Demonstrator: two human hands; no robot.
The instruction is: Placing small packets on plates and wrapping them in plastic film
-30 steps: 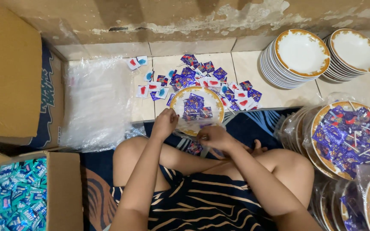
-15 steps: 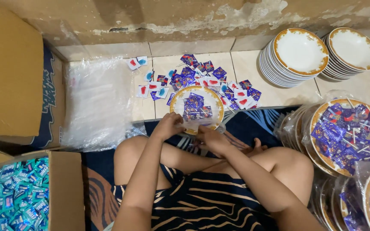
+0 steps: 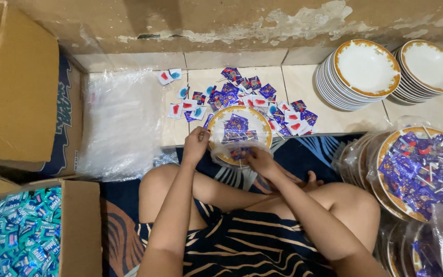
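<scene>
A white plate with a gold rim (image 3: 262, 120) lies on the floor before my crossed legs, with several blue candy packets on it. A clear plastic bag (image 3: 238, 153) is drawn over its near edge. My left hand (image 3: 196, 145) grips the bag's left side at the plate's rim. At the near edge my right hand (image 3: 262, 163) pinches the bag. Loose blue and white candy packets (image 3: 242, 95) lie scattered on the tiles just beyond the plate.
Two stacks of empty gold-rimmed plates (image 3: 366, 72) stand at the far right. Bagged plates filled with candy (image 3: 419, 169) lie at the right. A pile of clear bags (image 3: 121, 123) is at the left, beside cardboard boxes (image 3: 16, 87). One box holds teal packets (image 3: 14, 233).
My left hand has shifted slightly right to the plate's rim, and my right hand has pulled the bag further over the plate's near edge.
</scene>
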